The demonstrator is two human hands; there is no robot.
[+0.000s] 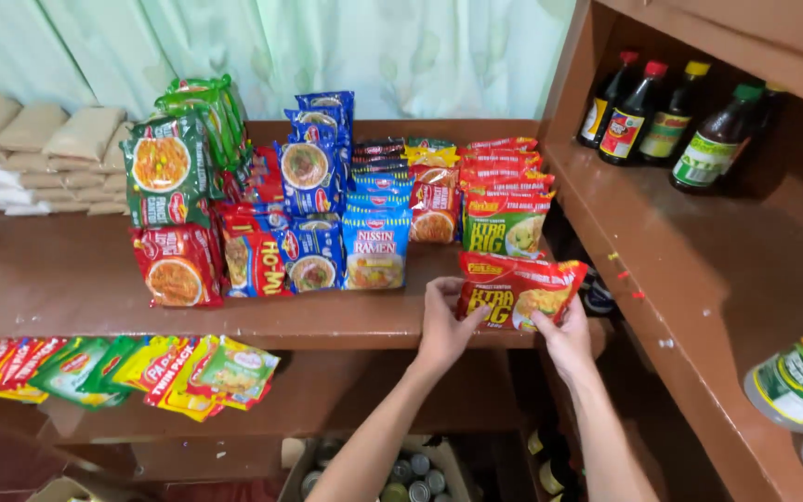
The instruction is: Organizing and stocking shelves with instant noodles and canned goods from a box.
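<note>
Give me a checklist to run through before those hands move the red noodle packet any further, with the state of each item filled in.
1. Left hand on the red noodle packet: ok, fingers at its left edge.
2. Right hand on the packet: ok, at its lower right corner.
3. Packet upright, face outward: ok.
4. Bare wooden shelf in front of the stacked packets: ok.
5. Stacks behind steady: cannot tell.
6. Sauce bottles apart from the hands: ok, on the side shelf.
</note>
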